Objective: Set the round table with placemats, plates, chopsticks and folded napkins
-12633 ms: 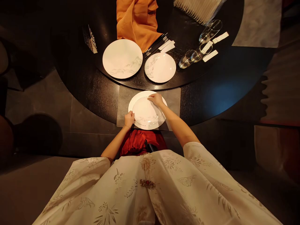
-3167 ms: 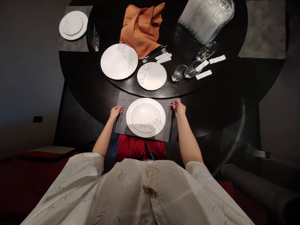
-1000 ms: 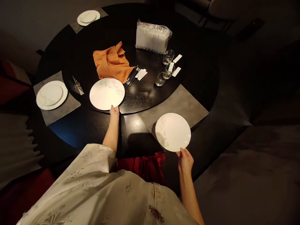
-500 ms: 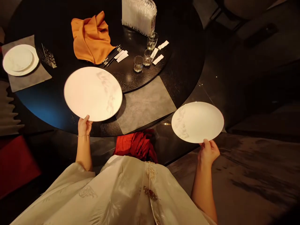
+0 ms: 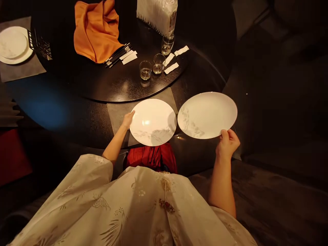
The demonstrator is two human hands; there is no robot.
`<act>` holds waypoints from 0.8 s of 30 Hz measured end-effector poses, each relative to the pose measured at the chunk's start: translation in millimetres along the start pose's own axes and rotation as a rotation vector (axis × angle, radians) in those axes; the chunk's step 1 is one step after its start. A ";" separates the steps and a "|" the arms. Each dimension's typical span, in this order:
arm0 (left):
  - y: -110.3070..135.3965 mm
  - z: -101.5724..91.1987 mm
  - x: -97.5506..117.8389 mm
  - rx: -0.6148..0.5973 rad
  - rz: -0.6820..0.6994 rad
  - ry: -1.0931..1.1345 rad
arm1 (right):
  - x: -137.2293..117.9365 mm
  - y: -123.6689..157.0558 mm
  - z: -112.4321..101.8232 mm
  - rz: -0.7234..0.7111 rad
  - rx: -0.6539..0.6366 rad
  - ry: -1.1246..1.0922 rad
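My left hand [image 5: 128,119] grips the left rim of a white plate [image 5: 151,126] with a grey pattern along its lower side. That plate is over the grey placemat [image 5: 116,112] near the table's front edge; whether it touches the mat I cannot tell. In my right hand [image 5: 229,142] a second white plate [image 5: 208,114] with a similar grey pattern is pinched at its lower rim. It is held up beyond the right end of the placemat, its left rim close to the first plate's right rim.
On the dark raised round top [image 5: 123,89] lie an orange cloth [image 5: 96,30], several chopsticks [image 5: 116,54], small white packets [image 5: 171,68], several glasses [image 5: 145,71] and a plastic-wrapped pack [image 5: 156,15]. Two stacked plates [image 5: 28,51] sit on another placemat [image 5: 36,68] at left.
My left hand has swung its plate rightward and down over the front placemat, turning it. My right hand has raised its plate a little. The view has shifted slightly.
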State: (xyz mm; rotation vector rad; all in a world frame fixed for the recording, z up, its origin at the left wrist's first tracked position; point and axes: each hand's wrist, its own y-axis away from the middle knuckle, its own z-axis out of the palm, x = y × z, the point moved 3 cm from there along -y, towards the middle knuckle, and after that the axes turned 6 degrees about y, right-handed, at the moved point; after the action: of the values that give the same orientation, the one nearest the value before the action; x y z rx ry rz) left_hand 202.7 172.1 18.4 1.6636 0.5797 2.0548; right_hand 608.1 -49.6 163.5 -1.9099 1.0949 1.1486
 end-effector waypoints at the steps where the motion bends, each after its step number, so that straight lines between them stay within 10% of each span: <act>1: -6.8 6.3 -2.6 0.012 -0.019 -0.023 | 1.8 -7.0 2.4 0.004 -0.037 0.014; 5: -20.5 15.6 -11.1 0.079 -0.043 -0.047 | 4.2 -30.0 45.2 0.031 -0.372 0.109; 12: -14.1 6.7 -20.5 0.241 0.082 -0.033 | -6.1 -31.6 206.8 -0.269 -1.125 0.346; 17: -1.3 2.9 -14.9 0.347 0.188 -0.271 | -10.8 -14.3 284.6 -0.439 -1.340 0.365; 24: 20.1 -9.4 -14.8 0.431 0.244 -0.472 | -11.1 1.3 307.0 -0.598 -1.383 0.458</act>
State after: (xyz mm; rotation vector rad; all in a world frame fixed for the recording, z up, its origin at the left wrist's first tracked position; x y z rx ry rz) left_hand 194.9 146.7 16.2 2.4802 0.7117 1.6619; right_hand 491.2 210.1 48.2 -3.3000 -0.3859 1.1929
